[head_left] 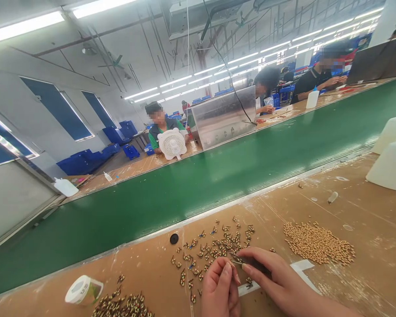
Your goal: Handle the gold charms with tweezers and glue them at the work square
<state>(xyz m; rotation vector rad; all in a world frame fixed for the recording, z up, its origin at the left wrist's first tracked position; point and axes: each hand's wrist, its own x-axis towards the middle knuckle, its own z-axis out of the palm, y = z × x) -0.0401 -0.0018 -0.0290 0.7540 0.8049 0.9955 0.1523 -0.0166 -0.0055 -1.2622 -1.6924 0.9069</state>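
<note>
My left hand is closed in a pinch near the bottom centre, and whatever sits between its fingertips is too small to make out. Thin metal tweezers are gripped by my right hand, their tips reaching toward my left fingertips. Just beyond both hands lie scattered small dark-and-yellow parts, a few with blue bits. To the right is a heap of tan bead-like pieces. A denser pile of similar dark parts lies at the bottom left. Under my right hand runs a white strip.
A white tub lies left, a black disc above the parts. Translucent jugs stand at right. Beyond the brown table runs a green conveyor belt. Across it, people work near a white fan and a metal panel.
</note>
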